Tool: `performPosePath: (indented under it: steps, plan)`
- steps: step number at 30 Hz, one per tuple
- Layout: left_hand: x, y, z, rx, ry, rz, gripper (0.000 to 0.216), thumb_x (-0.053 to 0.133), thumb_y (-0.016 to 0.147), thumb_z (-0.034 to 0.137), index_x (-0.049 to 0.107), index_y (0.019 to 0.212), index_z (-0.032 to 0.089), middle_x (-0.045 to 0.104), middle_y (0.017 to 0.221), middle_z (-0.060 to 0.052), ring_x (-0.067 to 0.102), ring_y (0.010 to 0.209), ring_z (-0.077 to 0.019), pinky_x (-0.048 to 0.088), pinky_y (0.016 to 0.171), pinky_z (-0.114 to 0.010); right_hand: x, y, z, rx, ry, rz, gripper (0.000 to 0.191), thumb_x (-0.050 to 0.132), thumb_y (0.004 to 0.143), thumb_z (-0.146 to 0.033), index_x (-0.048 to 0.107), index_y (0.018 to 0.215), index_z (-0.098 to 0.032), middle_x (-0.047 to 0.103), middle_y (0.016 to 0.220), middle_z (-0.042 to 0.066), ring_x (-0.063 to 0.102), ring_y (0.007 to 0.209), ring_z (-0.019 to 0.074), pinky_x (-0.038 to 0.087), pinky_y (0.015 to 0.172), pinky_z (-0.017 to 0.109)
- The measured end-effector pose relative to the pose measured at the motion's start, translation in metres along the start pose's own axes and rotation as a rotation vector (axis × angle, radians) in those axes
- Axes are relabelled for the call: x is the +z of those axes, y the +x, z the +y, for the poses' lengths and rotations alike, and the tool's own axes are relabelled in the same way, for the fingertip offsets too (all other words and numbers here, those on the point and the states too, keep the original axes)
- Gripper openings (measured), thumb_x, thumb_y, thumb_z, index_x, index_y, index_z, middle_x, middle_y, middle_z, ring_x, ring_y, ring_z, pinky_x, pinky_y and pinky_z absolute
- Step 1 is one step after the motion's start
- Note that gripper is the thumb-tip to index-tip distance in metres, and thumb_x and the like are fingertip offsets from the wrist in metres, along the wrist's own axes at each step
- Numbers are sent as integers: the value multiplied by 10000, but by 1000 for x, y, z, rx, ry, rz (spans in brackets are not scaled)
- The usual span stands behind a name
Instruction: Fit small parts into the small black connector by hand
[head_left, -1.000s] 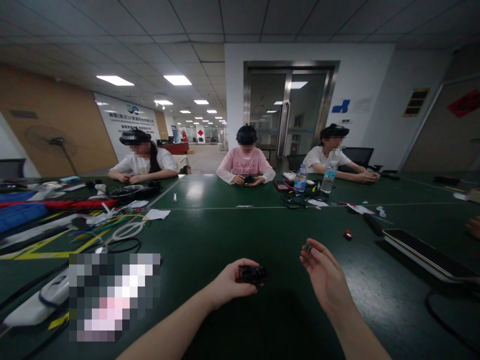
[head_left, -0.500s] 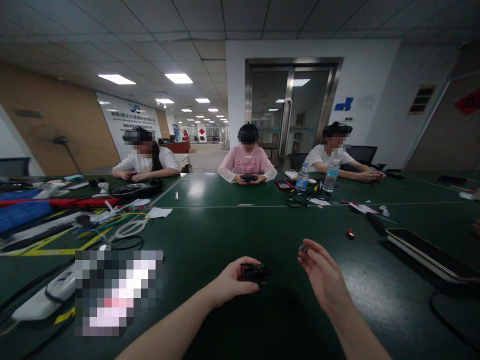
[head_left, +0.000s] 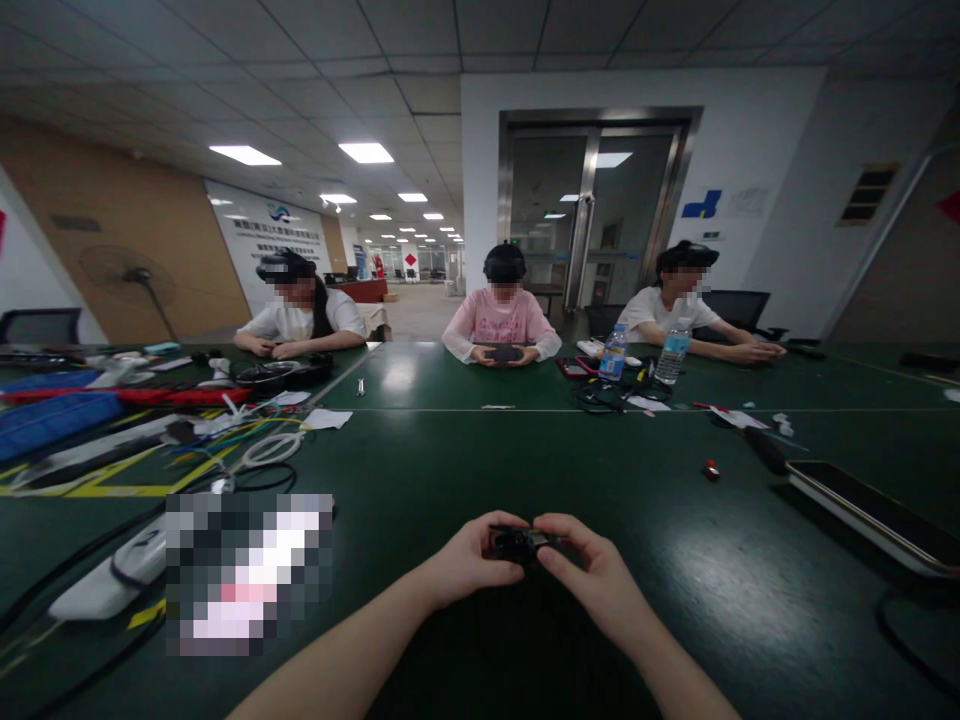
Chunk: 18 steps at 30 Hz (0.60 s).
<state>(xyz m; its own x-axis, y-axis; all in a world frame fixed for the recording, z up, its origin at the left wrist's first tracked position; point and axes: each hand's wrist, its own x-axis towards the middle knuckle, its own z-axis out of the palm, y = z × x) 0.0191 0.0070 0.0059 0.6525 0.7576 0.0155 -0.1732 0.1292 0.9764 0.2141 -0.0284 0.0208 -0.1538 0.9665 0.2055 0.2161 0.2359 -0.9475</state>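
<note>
Near the table's front, my left hand point(head_left: 471, 556) is closed around a small black device point(head_left: 511, 543) whose exact kind I cannot make out. The thumb lies along its near side and the fingers along its far side. From the right, my right hand point(head_left: 589, 560) meets it, thumb and forefinger pinching a small silvery piece point(head_left: 539, 538) against the device's right end. Fingertips partly cover this piece, and I cannot tell whether it sits inside the device or only touches it.
A power strip point(head_left: 112, 580), cables point(head_left: 274, 450) and a blue tray point(head_left: 56, 425) crowd the left. To the right lie a small red object point(head_left: 711, 469) and a dark flat device point(head_left: 870, 505). Water bottles point(head_left: 613, 355) stand farther back, and three people sit across the table.
My right hand has moved left with the small piece, from apart to touching the black device. My left hand keeps its hold. The view has shifted slightly.
</note>
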Motion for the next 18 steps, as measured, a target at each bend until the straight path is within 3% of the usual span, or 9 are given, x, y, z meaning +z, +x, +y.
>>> performPosePath:
  steps: [5,18]
  plan:
    - [-1,1,-3,-5,47,37,483,802,622,172,581,1052,163,612,855,-9,594,795,-156,435,744,-300,6,-2,-1,-9,-89,-67,187,640,743,-243,698,920,-254,600,1134,45,546,1103,245,377,1002,420]
    - [-2,3,-6,24,68,6,468,784,638,149,563,1050,164,603,904,-17,577,794,-140,431,719,-276,5,-4,-2,-51,-160,-61,185,595,770,-180,661,921,-264,619,1100,35,555,1077,238,396,978,398]
